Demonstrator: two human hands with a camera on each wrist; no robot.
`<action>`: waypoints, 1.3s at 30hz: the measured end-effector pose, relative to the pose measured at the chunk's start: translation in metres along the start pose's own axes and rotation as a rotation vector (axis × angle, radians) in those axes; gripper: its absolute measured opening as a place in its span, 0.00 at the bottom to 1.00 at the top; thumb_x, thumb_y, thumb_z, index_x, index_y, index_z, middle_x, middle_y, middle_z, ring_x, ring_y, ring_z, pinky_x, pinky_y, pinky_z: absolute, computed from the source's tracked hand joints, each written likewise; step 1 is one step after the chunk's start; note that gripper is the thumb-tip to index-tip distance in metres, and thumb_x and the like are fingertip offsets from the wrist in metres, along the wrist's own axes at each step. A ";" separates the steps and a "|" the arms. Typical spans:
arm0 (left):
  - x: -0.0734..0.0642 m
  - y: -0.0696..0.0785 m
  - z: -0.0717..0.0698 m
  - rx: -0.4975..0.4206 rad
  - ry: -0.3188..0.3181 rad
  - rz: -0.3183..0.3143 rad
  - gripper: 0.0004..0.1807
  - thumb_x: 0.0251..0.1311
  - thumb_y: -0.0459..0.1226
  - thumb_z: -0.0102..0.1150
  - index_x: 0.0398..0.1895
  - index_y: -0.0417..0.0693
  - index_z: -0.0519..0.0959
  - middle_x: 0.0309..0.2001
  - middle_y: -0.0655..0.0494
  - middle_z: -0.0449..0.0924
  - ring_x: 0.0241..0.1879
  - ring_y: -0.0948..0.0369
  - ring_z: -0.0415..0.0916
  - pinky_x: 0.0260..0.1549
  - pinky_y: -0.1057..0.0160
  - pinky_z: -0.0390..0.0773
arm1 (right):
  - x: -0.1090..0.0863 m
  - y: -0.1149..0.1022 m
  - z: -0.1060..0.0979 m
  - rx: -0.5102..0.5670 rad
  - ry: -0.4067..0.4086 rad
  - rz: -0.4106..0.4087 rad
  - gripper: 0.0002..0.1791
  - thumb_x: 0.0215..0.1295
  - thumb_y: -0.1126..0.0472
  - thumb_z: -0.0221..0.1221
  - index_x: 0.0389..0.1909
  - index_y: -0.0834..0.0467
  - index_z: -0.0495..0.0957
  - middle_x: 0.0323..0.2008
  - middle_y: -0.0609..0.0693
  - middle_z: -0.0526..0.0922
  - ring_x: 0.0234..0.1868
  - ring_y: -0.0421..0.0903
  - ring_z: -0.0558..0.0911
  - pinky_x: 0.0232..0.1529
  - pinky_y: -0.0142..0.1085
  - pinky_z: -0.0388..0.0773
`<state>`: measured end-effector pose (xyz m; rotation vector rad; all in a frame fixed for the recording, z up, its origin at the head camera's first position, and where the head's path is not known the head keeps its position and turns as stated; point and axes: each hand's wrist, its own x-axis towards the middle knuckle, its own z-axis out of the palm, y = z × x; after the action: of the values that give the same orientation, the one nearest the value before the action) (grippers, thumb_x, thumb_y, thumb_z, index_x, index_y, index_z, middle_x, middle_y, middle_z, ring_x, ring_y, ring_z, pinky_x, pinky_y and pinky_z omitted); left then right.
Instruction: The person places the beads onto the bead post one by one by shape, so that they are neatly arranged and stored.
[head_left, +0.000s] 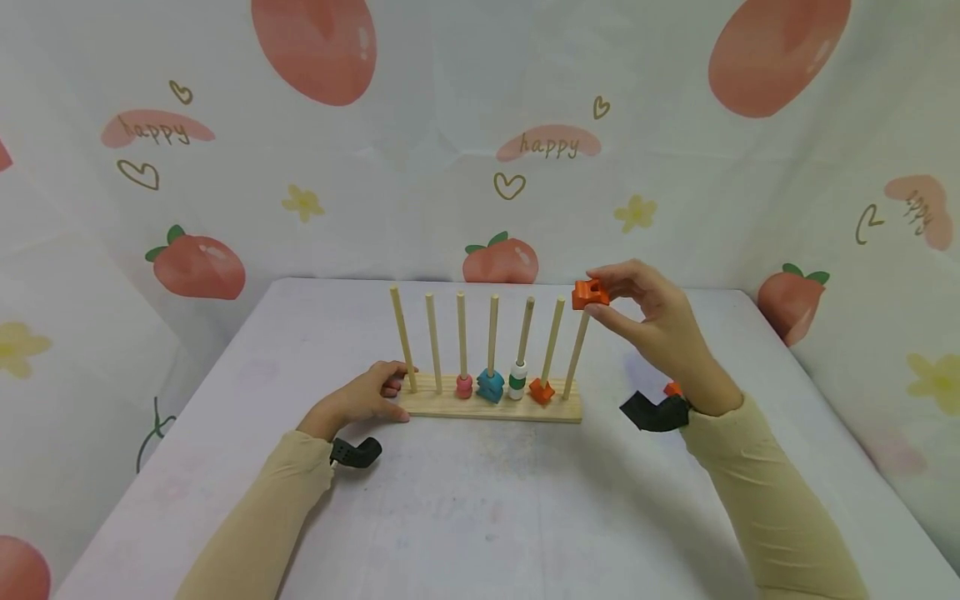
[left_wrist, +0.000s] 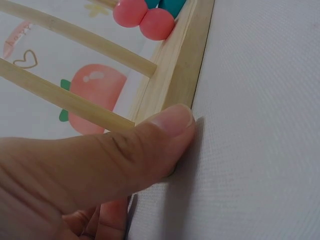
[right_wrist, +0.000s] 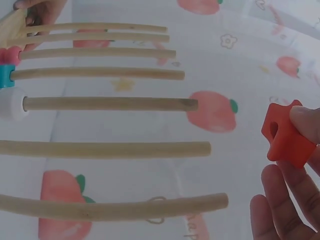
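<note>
A wooden peg board [head_left: 450, 407] with several upright pegs stands on the table. My left hand [head_left: 365, 396] grips its left end; in the left wrist view the thumb [left_wrist: 165, 125] lies along the front edge. Between thumb and fingers, my right hand [head_left: 660, 321] pinches an orange star-shaped bead [head_left: 588, 294] near the top of the rightmost peg [head_left: 576, 358]. The right wrist view shows the star bead [right_wrist: 287, 132] apart from the peg tips, with its hole visible. At the peg bottoms sit a pink bead [head_left: 464, 387], blue beads [head_left: 491, 386], white-and-green beads [head_left: 517, 381] and an orange bead [head_left: 542, 391].
Another orange piece [head_left: 672, 388] lies on the table to the right, partly hidden by my right wrist. The white table [head_left: 450, 517] runs back to a fruit-patterned cloth [head_left: 420, 192]. Two pegs at the left and the rightmost one carry no beads.
</note>
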<state>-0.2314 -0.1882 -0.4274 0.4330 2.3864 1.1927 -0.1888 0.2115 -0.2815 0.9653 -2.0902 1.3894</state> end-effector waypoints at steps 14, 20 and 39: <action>0.001 -0.003 0.000 -0.023 -0.007 0.024 0.43 0.45 0.32 0.75 0.66 0.35 0.64 0.57 0.38 0.60 0.52 0.50 0.62 0.55 0.52 0.67 | 0.013 0.021 0.016 -0.019 0.024 0.009 0.24 0.50 0.82 0.64 0.51 0.69 0.76 0.44 0.48 0.82 0.44 0.37 0.80 0.53 0.27 0.74; 0.001 -0.002 0.000 -0.037 -0.012 0.026 0.43 0.46 0.31 0.74 0.66 0.34 0.63 0.59 0.37 0.59 0.54 0.49 0.62 0.57 0.50 0.66 | 0.012 0.027 0.020 -0.066 -0.004 0.033 0.24 0.52 0.79 0.65 0.52 0.65 0.77 0.44 0.56 0.82 0.44 0.35 0.79 0.52 0.26 0.74; 0.001 -0.003 0.000 -0.020 -0.010 0.017 0.43 0.46 0.33 0.75 0.66 0.34 0.63 0.57 0.38 0.59 0.53 0.50 0.62 0.55 0.53 0.66 | 0.008 0.030 0.022 -0.093 -0.014 0.087 0.24 0.52 0.76 0.66 0.53 0.64 0.78 0.42 0.55 0.82 0.43 0.31 0.79 0.50 0.26 0.74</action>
<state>-0.2331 -0.1897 -0.4304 0.4522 2.3648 1.2182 -0.2168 0.1962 -0.3029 0.8583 -2.2104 1.3179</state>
